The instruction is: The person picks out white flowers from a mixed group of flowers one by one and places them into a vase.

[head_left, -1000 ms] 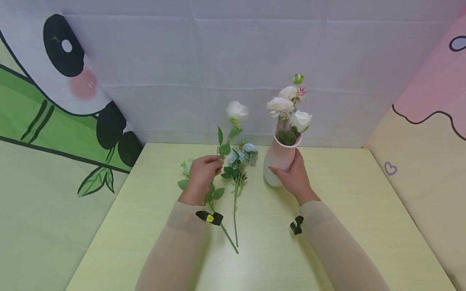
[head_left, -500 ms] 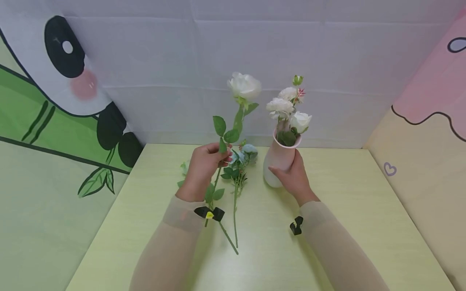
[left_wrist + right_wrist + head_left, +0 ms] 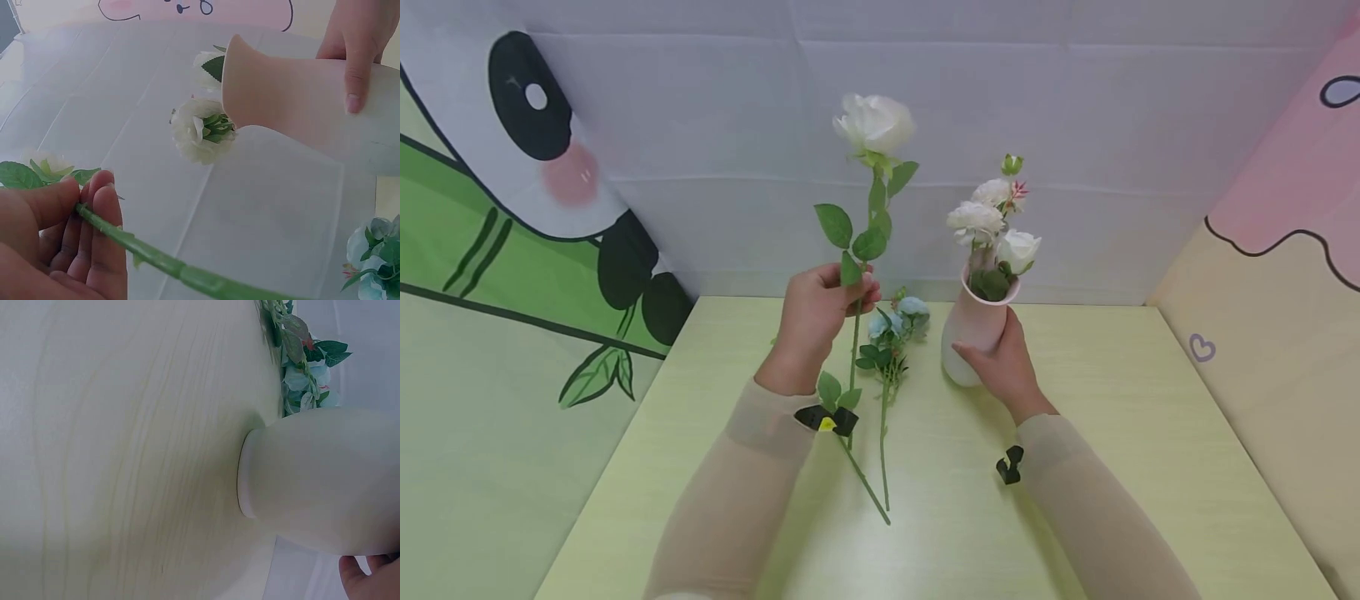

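My left hand [image 3: 820, 321] pinches the green stem [image 3: 150, 250] of a white rose [image 3: 875, 125] between thumb and fingers. The rose stands upright, its bloom high against the backdrop and its stem hanging down past my wrist. My right hand [image 3: 1003, 362] holds the body of a pink-and-white vase [image 3: 973, 325], thumb on the near side. White flowers [image 3: 976, 222] with a small green bud stick out of the vase mouth. In the right wrist view the vase base [image 3: 247, 478] is close over the wooden tabletop, with fingers [image 3: 353, 575] at its side.
Between the hands a stem with blue flowers [image 3: 887, 325] lies on the table [image 3: 1120, 467]. Another leafy stem [image 3: 865, 479] lies partly under my left forearm. A pale fabric backdrop [image 3: 715, 108] rises behind the table, with printed panels at both sides.
My left hand has lifted the white rose up from the table, raising its bloom well above the vase rim and then slightly left. The right hand and vase have stayed put.
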Action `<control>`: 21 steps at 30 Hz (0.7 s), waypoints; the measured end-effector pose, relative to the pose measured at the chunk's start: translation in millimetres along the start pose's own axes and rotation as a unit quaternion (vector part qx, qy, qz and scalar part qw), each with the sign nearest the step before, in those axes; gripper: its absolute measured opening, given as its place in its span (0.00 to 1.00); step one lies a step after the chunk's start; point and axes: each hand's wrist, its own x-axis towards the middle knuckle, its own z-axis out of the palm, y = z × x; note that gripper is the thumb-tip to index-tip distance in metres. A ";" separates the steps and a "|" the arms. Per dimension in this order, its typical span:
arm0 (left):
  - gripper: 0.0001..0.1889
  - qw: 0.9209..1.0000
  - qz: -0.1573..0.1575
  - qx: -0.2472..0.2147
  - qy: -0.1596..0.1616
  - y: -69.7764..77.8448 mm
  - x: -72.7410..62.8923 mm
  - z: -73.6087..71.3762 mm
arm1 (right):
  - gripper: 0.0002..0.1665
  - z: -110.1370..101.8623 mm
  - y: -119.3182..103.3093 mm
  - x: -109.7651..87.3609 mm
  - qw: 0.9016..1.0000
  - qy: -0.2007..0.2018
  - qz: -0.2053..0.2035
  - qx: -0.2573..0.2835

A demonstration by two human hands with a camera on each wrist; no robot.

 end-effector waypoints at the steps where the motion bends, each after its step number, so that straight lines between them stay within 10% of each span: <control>1: 0.10 1.000 0.001 -0.003 0.000 1.9 1.0 0.1 | 0.58 0.1 0.3 -0.2 1.000 0.000 0.000 0.001; 21: 0.11 0.999 0.012 -0.032 -0.023 47.0 23.2 20.0 | 0.58 -0.6 -2.0 -1.2 1.000 -0.003 0.005 -0.004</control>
